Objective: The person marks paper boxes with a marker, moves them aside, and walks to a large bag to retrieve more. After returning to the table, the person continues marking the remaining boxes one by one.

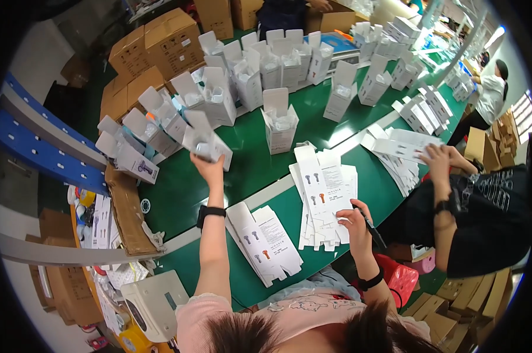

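Observation:
My left hand (208,165) reaches far out over the green table (254,153) and grips an assembled white carton (205,141) with its lid flap up, held tilted next to other open cartons. My right hand (354,219) holds a dark pen (370,223) and rests on the edge of a stack of flat, unfolded white cartons (323,191). A second pile of flat cartons (265,241) lies between my two forearms near the table's front edge.
Several upright open white cartons (278,65) crowd the far side of the table. A neighbour in a black shirt (483,217) at my right handles another pile of flat cartons (404,147). Brown cardboard boxes (160,44) stand at the back left.

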`<state>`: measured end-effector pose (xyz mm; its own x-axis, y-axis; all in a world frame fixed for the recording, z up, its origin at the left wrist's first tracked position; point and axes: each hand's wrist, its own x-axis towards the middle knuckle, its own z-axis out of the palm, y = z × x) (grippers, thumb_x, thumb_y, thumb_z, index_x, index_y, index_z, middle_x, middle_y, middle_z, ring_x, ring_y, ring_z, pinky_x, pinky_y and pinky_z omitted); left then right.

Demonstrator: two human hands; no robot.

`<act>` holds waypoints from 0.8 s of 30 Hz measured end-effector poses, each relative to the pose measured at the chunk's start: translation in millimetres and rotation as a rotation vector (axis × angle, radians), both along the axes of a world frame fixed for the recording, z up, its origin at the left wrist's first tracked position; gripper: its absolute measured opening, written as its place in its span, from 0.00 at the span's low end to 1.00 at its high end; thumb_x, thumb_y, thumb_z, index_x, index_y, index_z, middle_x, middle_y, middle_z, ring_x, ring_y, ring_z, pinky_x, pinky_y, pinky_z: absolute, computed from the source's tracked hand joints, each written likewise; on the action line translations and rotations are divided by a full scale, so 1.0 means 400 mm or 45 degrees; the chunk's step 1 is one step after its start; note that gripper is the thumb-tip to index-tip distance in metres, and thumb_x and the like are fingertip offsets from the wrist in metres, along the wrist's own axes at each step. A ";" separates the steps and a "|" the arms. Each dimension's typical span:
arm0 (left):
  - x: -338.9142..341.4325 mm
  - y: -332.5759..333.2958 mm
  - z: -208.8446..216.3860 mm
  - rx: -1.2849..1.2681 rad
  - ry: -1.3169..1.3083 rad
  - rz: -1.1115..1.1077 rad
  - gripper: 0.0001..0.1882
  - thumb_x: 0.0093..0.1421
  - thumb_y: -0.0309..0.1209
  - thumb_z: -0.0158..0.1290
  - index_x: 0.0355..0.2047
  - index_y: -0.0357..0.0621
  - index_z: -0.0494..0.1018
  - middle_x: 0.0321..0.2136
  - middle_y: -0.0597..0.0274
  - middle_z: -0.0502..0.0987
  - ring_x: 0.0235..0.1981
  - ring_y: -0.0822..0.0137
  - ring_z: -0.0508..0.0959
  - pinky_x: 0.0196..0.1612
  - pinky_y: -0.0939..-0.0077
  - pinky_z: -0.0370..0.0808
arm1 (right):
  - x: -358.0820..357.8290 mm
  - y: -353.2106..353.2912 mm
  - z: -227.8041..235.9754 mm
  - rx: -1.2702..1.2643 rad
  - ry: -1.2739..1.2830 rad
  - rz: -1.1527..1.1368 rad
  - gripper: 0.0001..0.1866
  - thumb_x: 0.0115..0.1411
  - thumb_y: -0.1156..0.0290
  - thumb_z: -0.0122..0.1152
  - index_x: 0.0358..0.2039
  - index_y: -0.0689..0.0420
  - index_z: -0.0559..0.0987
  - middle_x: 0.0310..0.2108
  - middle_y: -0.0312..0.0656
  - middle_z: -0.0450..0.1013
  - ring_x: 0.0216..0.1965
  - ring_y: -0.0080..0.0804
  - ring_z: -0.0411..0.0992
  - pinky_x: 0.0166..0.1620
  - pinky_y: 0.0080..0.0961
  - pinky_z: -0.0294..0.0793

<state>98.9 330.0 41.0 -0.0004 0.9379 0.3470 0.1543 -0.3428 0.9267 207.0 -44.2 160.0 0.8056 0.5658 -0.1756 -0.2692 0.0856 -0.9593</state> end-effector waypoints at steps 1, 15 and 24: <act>-0.002 0.025 -0.008 -0.002 -0.009 -0.012 0.47 0.31 0.23 0.62 0.52 0.38 0.48 0.46 0.47 0.60 0.47 0.53 0.64 0.49 0.66 0.63 | 0.002 0.016 0.001 -0.015 -0.009 0.009 0.17 0.60 0.64 0.37 0.46 0.62 0.61 0.30 0.47 0.70 0.36 0.29 0.68 0.37 0.21 0.66; -0.354 0.253 -0.069 0.179 0.292 1.073 0.45 0.34 0.47 0.65 0.44 0.30 0.55 0.40 0.45 0.60 0.42 0.52 0.61 0.43 0.61 0.61 | 0.013 0.111 -0.022 -0.181 -0.171 0.016 0.17 0.59 0.68 0.40 0.47 0.62 0.60 0.31 0.44 0.70 0.35 0.26 0.68 0.37 0.17 0.65; -0.363 0.436 -0.138 -0.391 0.385 1.198 0.55 0.29 0.44 0.68 0.48 0.32 0.43 0.41 0.31 0.55 0.42 0.37 0.59 0.43 0.51 0.61 | 0.148 0.443 -0.143 -0.395 -1.047 0.060 0.35 0.44 0.75 0.64 0.51 0.59 0.56 0.52 0.49 0.57 0.51 0.36 0.59 0.49 0.25 0.62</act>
